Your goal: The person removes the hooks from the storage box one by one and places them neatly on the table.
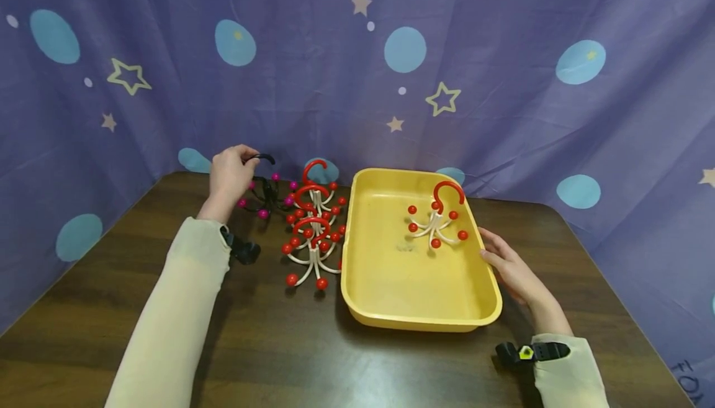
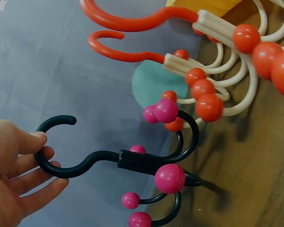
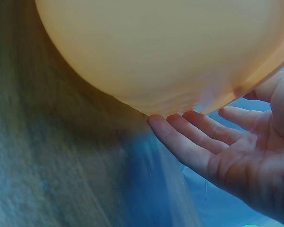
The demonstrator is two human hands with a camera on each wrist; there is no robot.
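Observation:
My left hand (image 1: 229, 175) pinches the curved top of a black hook hanger (image 2: 137, 161) between thumb and fingers. The hanger stands upright, its curved arms tipped with pink balls. Just right of it, several white hook hangers (image 1: 314, 259) with red hooks and red balls stand in a row, one behind another. A yellow plastic tray (image 1: 385, 296) is beside them, and one white-and-red hanger (image 1: 434, 223) stands in its upper right part. At the tray's right side, my right hand (image 1: 516, 271) holds the edge, thumb at the rim and fingertips against the outer wall.
The brown wooden table (image 1: 268, 358) carries everything. A purple-blue curtain (image 1: 313, 85) with stars and blue ovals hangs along its back and sides. The row of hangers stands close against the tray's left wall.

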